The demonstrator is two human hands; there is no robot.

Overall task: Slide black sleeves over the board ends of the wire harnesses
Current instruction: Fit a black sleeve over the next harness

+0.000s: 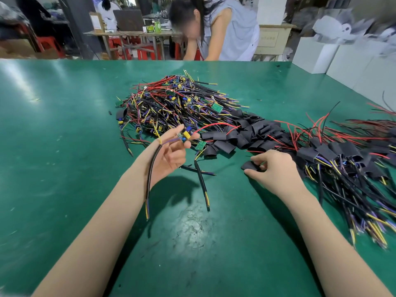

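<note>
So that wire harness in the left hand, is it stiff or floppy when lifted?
Probably semi-floppy: the wire harness droops from the left hand in a gentle curve rather than hanging limp. Likely light, since a fingertip pinch holds it. Its thin red lead arches freely, so it seems springy.

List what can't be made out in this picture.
- Flat black sleeve, head view: the right hand covers most of it.
- Pile of sleeved black wire harnesses: cut off by the right edge, near ends blurred.
- Small green circuit board pinched by the left hand: parts too small; fingers overlap it.
</note>
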